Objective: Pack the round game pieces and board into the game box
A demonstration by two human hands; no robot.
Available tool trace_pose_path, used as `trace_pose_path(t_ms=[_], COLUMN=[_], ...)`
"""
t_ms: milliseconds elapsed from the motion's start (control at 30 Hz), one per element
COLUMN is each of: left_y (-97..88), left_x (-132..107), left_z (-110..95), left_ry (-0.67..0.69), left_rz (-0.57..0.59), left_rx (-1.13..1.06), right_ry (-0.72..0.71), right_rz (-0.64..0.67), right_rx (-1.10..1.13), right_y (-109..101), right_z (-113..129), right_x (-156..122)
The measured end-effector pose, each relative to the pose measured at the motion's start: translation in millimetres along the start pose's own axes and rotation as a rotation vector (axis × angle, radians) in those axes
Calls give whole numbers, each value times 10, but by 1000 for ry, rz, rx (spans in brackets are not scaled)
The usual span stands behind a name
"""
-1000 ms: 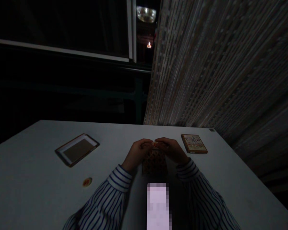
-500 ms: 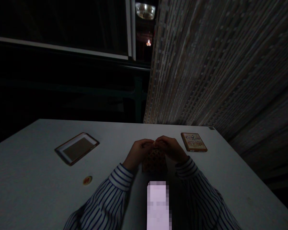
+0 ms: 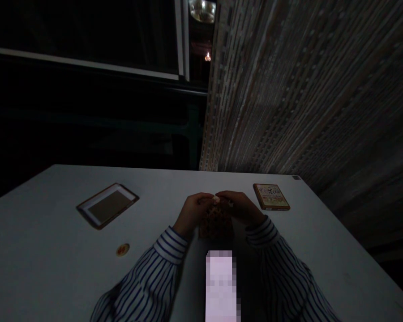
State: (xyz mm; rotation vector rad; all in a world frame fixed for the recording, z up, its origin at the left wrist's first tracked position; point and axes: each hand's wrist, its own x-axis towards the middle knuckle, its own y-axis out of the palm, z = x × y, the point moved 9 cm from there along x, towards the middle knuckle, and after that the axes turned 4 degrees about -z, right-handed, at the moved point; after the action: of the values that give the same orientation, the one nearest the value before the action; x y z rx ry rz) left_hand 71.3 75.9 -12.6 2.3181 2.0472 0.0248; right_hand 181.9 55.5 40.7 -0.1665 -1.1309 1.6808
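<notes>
My left hand and my right hand meet at the middle of the table, fingers bent and closed. Between their fingertips is a small pale piece, too small and dim to name; both hands pinch it. A dark brown object with a repeating pattern lies just below and behind the fingers, partly covered by them. I cannot make out its kind in this low light. To the left of my left forearm, a round yellowish disc with a red mark rests flat on the table.
An open shallow box part with a brown-grey inside lies on the white table at the left. At the right lies a flat printed box. A lit phone-like, pixelated rectangle is nearest me. A string curtain hangs behind.
My fingertips have shifted slightly, and the pale piece between them shows more plainly. My right hand has tilted a little. Other things on the table keep their places.
</notes>
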Motion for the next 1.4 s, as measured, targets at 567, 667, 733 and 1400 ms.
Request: trace_pose_path(t_ms=[567, 667, 733, 1400], left_y=[-4, -13, -17, -310], left_x=[0, 3, 7, 116], left_z=[47, 47, 52, -4], left_ry=[-13, -8, -7, 194], left_rz=[-32, -42, -43, -139], left_rx=[-25, -15, -7, 509], right_ry=[-66, -79, -82, 72], right_rz=[-9, -14, -17, 81], right_rx=[-235, -249, -257, -339], right_y=[63, 69, 65, 67], right_z=[-46, -50, -46, -225], right_x=[-6, -10, -7, -4])
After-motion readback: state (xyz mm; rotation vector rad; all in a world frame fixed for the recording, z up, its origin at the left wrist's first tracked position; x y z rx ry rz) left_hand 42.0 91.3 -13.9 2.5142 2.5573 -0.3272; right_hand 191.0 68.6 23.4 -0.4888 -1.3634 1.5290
